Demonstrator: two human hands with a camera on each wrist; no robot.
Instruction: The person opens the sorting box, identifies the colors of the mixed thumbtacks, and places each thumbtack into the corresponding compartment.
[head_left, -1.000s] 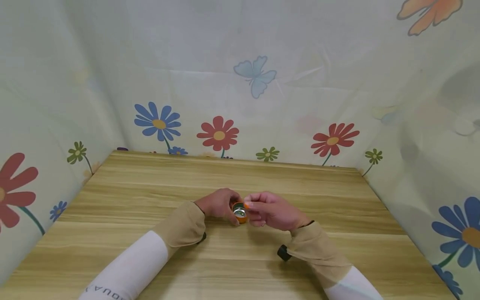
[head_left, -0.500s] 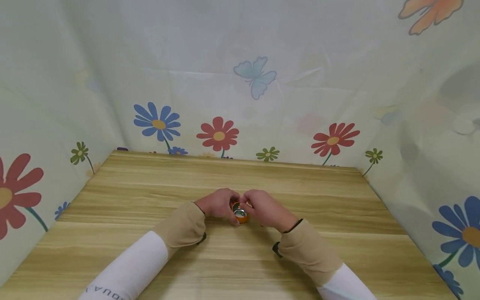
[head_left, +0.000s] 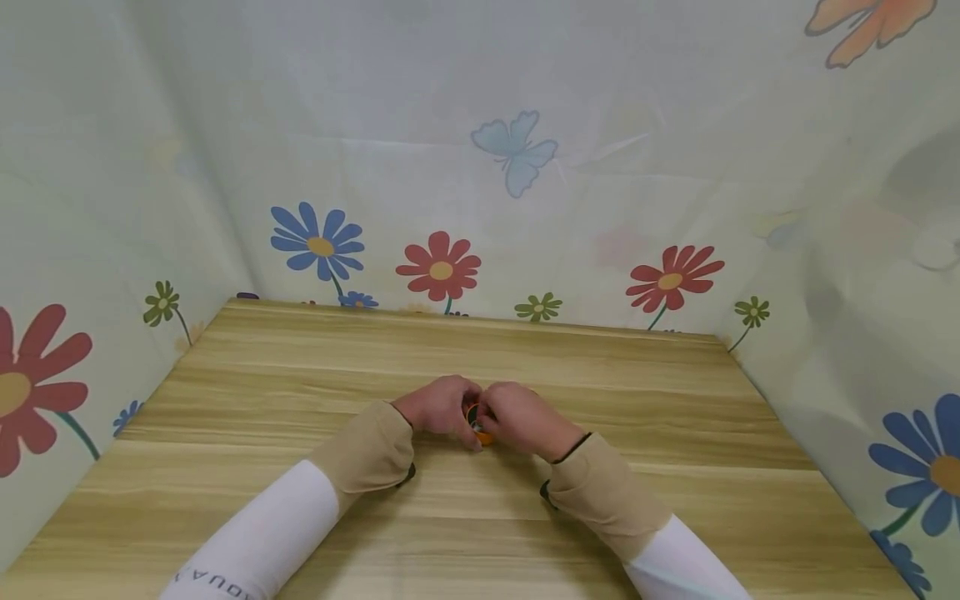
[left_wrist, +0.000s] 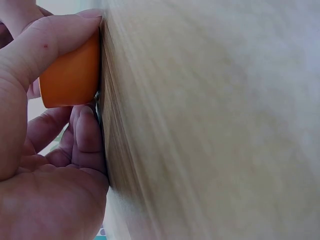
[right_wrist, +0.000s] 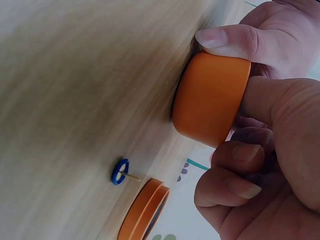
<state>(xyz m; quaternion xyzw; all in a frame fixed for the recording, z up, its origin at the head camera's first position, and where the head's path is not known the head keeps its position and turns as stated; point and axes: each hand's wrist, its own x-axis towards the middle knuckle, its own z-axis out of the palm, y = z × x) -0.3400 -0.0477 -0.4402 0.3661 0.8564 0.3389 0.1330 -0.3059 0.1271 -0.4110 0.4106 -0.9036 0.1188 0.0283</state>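
Observation:
A small round orange container [head_left: 486, 437] stands open side up on the wooden table. My left hand [head_left: 444, 407] holds it from the left, its thumb curled along the near wall in the left wrist view. From the right my right hand [head_left: 528, 419] bends over the opening, thumb and forefinger dipping inside the rim. The container's wall hides those fingertips, so I cannot tell what they pinch. The other fingers [right_wrist: 245, 152] of this hand are curled just outside the container. Dark green and some silver show within the container in the head view.
In the right wrist view, an orange lid-like ring [right_wrist: 141, 210] and a small blue-rimmed disc [right_wrist: 120, 171] with a thin spike lie on the table [head_left: 315, 358]. A flowered cloth [head_left: 525, 208] hangs behind the table's far edge.
My right hand has moved left and over the container, its fingertips now inside the opening; a second ago a bright orange bit showed at them. My left hand has kept its hold.

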